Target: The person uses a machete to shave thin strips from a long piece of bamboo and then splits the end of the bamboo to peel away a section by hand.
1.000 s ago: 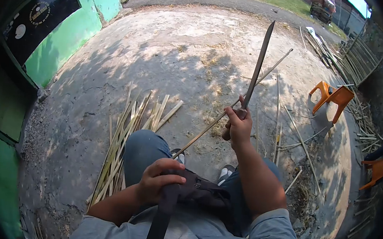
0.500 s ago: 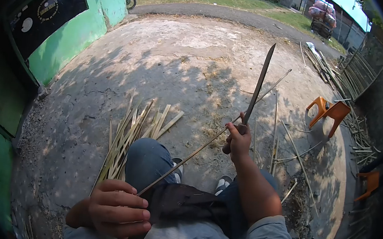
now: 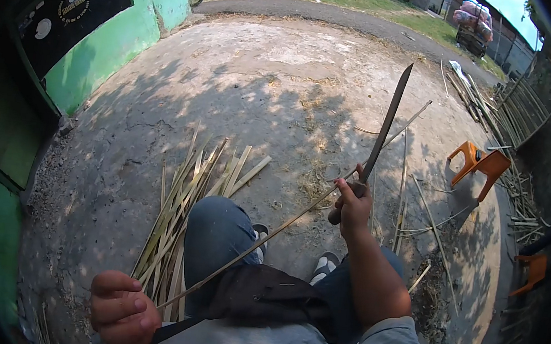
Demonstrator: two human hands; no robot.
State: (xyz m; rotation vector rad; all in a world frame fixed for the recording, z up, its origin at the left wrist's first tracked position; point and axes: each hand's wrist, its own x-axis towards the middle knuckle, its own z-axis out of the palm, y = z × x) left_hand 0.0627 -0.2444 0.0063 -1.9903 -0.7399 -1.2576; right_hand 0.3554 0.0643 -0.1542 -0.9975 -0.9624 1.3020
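Dappled concrete (image 3: 118,157) spreads out all around me, and nearest to my face my left hand (image 3: 121,313) has just swung away from the dark bag (image 3: 264,293) on my lap and out past my left knee (image 3: 216,233). Its fingers are curled in, nearly closed, with the near end of a thin stick (image 3: 298,216) between them; exactly where they pinch it, I can't see. That swing leaves more of the stick showing, slanting up across my lap between my 2 hands, bowed slightly as it passes the knee. My right hand (image 3: 357,210) has barely shifted: its fingers are wrapped firmly round the handle of a long knife (image 3: 386,126), blade pointing up and away, and the stick crosses by my thumb and runs on beyond the blade. Whether metal touches wood there, I can't tell. Past my left knee lies a loose pile of split strips (image 3: 178,219). Farther off to the right are 2 orange plastic seats (image 3: 494,165), then more poles (image 3: 522,119) near the wall, and the road (image 3: 304,10) beyond.
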